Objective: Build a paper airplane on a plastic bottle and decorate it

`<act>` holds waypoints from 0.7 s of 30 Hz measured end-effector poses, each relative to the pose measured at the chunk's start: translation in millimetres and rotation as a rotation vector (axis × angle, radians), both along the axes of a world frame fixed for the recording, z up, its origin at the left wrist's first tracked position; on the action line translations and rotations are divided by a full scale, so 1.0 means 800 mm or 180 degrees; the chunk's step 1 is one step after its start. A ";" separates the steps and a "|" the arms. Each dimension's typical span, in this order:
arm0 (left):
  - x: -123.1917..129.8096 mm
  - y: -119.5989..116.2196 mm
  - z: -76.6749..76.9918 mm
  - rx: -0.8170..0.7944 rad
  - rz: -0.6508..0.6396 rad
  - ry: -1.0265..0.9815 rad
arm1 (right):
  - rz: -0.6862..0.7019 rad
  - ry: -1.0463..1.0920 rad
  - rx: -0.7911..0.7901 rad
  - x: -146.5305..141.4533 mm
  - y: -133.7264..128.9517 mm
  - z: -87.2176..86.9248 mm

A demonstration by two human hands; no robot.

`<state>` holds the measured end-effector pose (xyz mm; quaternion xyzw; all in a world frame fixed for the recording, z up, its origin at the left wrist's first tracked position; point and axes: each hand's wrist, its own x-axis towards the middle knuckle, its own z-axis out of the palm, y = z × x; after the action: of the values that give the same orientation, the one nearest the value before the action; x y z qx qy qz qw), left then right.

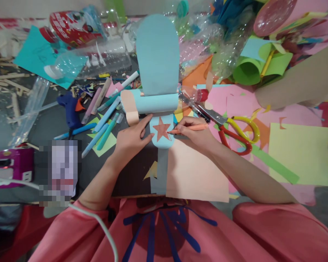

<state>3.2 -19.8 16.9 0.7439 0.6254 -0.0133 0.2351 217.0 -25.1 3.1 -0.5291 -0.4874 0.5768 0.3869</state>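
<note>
My right hand (192, 131) is closed around an orange marker (198, 127), its tip at the right side of a reddish-brown star (161, 130). The star is on the rounded end of a light blue paper strip (161, 143). My left hand (132, 137) lies with fingers spread beside that end, fingertips at its left edge. Just above is a light blue paper roll (157, 103) with a peach paper band (130, 105) round its left end. A long light blue paper piece with a rounded top (157, 54) extends beyond the roll.
Large scissors (221, 122) with red and yellow handles lie right of my right hand. At left are several markers (106, 136), a blue glue gun (71, 112) and a cable (98, 218). Plastic bottles (95, 58) fill the back. Peach paper (198, 174) lies near the front edge.
</note>
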 end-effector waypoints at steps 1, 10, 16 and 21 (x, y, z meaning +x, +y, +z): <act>0.000 0.000 0.000 0.0015 -0.0002 -0.0013 | 0.0001 -0.0007 -0.0023 0.000 0.000 0.001; -0.002 0.000 -0.002 0.0062 -0.0021 -0.0066 | 0.0113 -0.0179 -0.0185 -0.003 0.002 0.010; -0.002 0.000 -0.001 0.0043 -0.0015 -0.0047 | -0.0023 0.0113 -0.0247 -0.002 0.003 0.010; -0.001 0.000 0.001 0.0003 -0.0012 -0.0006 | -0.0067 0.0096 -0.0176 -0.003 0.002 0.005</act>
<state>2.7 -19.9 17.9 0.7452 0.6238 -0.0128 0.2353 214.9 -23.7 7.2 -0.5360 -0.4598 0.5939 0.3855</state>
